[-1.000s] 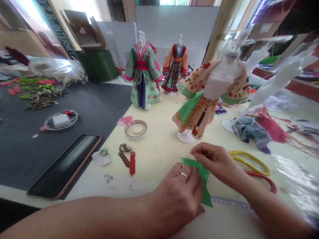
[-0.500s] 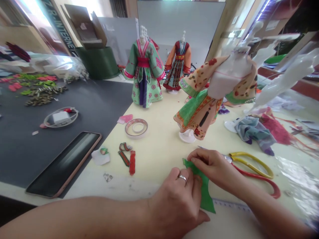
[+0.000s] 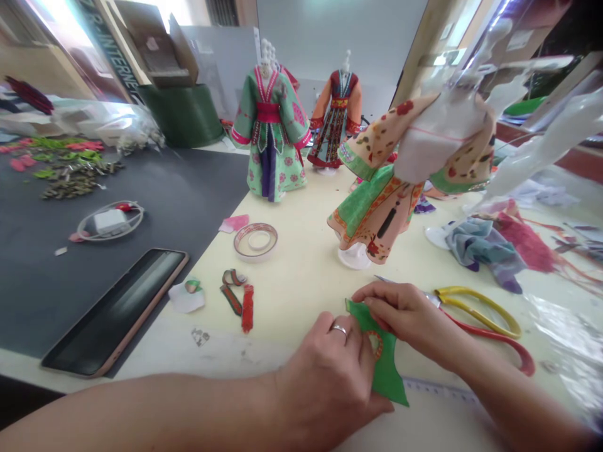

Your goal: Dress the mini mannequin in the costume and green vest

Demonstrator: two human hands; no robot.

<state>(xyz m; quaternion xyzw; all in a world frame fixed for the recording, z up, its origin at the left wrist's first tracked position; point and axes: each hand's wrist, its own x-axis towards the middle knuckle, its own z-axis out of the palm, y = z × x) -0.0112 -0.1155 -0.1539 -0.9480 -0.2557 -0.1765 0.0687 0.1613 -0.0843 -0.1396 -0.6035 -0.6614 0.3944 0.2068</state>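
Note:
A piece of green fabric (image 3: 389,376) lies on the table between my hands, its lower corner spread beside a ruler (image 3: 443,390). My left hand (image 3: 332,361), with a ring on one finger, is closed, its bent fingers gripping the fabric's left side. Those fingertips are partly hidden. Against the green shows a small curved orange-and-white patterned trim (image 3: 375,344), partly covered by my left fingers. My right hand (image 3: 400,307) pinches the fabric near its top edge. Just beyond the right hand rest scissors (image 3: 475,311) with yellow and red handles, their blades partly behind it.
Ahead stands a small mannequin in a peach-and-green robe (image 3: 377,220); two dressed figures stand farther back. To the left are a tape roll (image 3: 255,241), ribbon pieces (image 3: 247,307) and a phone (image 3: 117,311). Fabric scraps (image 3: 485,248) and clear plastic (image 3: 565,345) lie right.
My left hand has shifted slightly left, uncovering the orange patterned trim on the green fabric. My right hand keeps its pinch near the top edge. The view has moved slightly.

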